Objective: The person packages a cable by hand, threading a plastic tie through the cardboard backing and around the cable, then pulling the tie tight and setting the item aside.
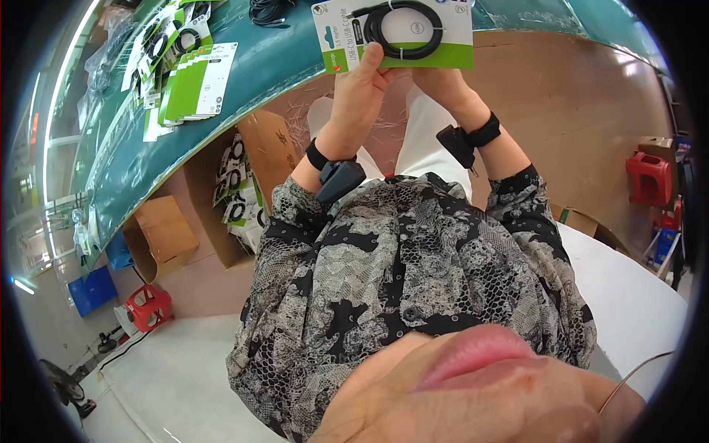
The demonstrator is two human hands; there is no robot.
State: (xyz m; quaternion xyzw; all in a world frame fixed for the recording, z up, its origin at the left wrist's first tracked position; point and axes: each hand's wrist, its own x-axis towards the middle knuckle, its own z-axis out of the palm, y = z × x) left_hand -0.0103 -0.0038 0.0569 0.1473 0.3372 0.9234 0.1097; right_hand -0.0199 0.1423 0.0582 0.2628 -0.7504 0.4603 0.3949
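My left hand is closed on a white-and-green backing card, its thumb pressed flat on the front near the lower edge while the other fingers go behind. My right hand comes up under the same edge, farther right; its fingers are hidden behind the card, so I can't tell how they are closed. The coiled black cable lies on the card's face, bound with white ties, and the printed side is turned up to my camera. I see all this at the near edge of the green-covered desk, though I can't judge whether card and desk touch.

To the left on the desk, a fanned stack of cards lies beside a heap of carded cables. A loose bundle of black cable sits farther back. Below the edge I have an open cardboard box with more cable packs inside, and a red plastic stool stands farther to the left.
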